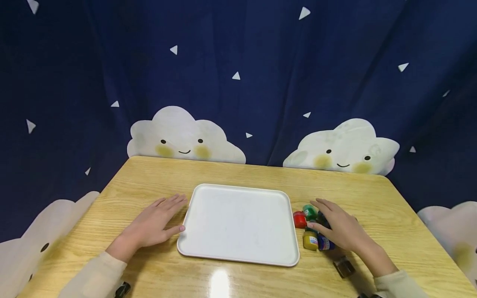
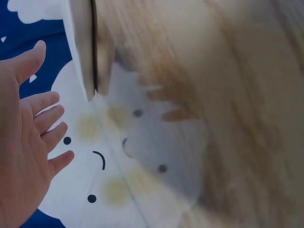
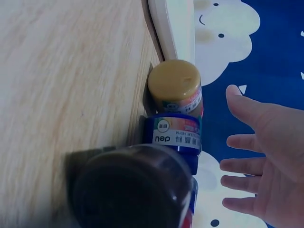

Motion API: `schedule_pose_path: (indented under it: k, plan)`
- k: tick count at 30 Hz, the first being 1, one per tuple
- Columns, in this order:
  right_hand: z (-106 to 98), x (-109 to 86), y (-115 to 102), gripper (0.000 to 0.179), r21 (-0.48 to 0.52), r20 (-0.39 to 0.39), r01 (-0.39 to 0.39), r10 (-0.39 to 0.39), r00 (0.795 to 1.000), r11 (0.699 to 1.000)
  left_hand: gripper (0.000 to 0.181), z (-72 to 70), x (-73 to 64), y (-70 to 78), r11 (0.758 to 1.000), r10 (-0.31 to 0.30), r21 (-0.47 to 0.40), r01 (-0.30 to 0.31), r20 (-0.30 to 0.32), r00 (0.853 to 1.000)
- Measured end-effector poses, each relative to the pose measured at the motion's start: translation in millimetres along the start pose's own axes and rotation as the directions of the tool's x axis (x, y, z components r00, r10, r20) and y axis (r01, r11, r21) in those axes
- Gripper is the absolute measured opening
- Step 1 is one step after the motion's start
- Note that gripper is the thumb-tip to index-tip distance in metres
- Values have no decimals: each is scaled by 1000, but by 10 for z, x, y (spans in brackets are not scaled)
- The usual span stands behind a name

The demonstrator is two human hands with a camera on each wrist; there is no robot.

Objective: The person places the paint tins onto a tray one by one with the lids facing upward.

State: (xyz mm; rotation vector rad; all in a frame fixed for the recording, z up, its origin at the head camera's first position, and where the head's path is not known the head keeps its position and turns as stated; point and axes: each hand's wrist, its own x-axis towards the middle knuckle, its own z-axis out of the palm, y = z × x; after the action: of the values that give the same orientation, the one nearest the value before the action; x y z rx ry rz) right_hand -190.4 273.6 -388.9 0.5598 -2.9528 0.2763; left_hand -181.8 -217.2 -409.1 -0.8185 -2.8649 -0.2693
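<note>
A white rectangular tray [image 1: 238, 225] lies on the table between the two hands. My left hand [image 1: 154, 223] is spread at the tray's left edge with its thumb over the rim; whether it touches cannot be told. Over a cluster of paint jars on the tray's right, my right hand [image 1: 343, 227] hovers with extended fingers, holding nothing. Red [image 1: 299, 220], green [image 1: 309, 212], yellow [image 1: 310, 240] and blue [image 1: 326, 243] jars show there, others being partly hidden under the hand. Nearer the wrist stands a dark jar [image 1: 343, 267], large in the right wrist view.
The wooden table [image 1: 164, 174] has rounded far corners. Behind it hangs a dark blue curtain [image 1: 261, 62] with white triangles and smiling clouds. Light glares off the tabletop in front of the tray. Labels show on the blue jar [image 3: 175, 133] in the right wrist view.
</note>
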Motion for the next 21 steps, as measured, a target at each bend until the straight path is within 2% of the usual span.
schedule_pose_path:
  k: [4, 12, 21]
  plan:
    - [-23, -31, -22, 61, -3, -4, 13, -13, 1000, 1000, 67, 10, 44, 10, 1000, 9, 9, -9, 16, 1000]
    - [-123, -125, -52, 62, 27, 38, 25, -26, 999, 999, 69, 20, 128, 22, 1000, 26, 12, -27, 95, 995]
    - [-145, -197, -86, 53, 89, 64, 22, -28, 998, 996, 72, 56, 150, 2, 999, 43, 28, -46, 111, 993]
